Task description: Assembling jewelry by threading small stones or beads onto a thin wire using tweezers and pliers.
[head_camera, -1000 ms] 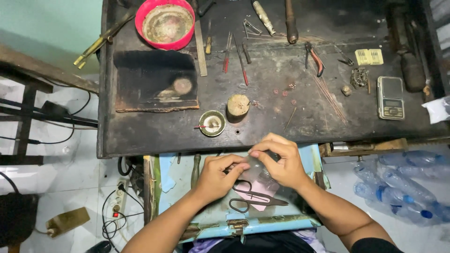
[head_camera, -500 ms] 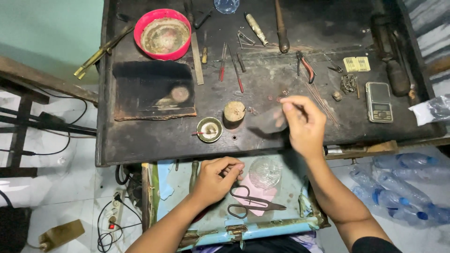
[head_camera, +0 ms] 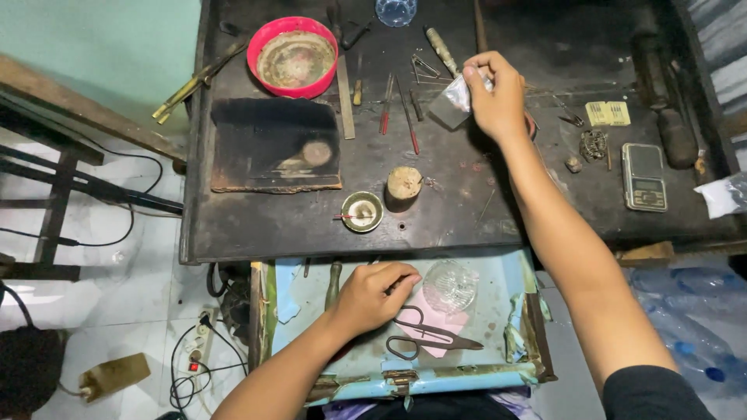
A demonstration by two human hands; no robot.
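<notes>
Scuffed dark workbench (head_camera: 311,225): right hand (head_camera: 498,97) pinches crinkly (clear) plastic pouch (head_camera: 451,105).

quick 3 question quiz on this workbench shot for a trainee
1. True or false: the right hand holds a small clear bag above the dark bench.
2. Which lies nearest the left hand in the blue drawer? A scissors B red bowl C pocket scale
3. What stands just right of the small brass dish?

Key: 1 true; 2 A; 3 a short wooden stump.
</notes>
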